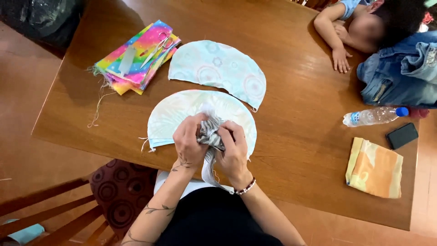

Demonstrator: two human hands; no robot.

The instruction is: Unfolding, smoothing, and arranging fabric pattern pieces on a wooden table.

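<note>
My left hand (188, 142) and my right hand (234, 150) are both closed on a crumpled grey-and-white patterned fabric piece (210, 132), held at the table's near edge. A strip of that fabric hangs down toward my lap. Under my hands lies a pale green half-round fabric piece (170, 114). A second half-round piece, light blue with circle prints (218, 70), lies just beyond it.
A rainbow fabric stack (132, 64) with scissors (157, 48) on top sits at the far left of the wooden table (296, 136). On the right are a plastic bottle (371, 116), a dark phone (402, 135), a folded orange-yellow cloth (374, 168), denim clothing (400, 73) and another person's arm (332, 36).
</note>
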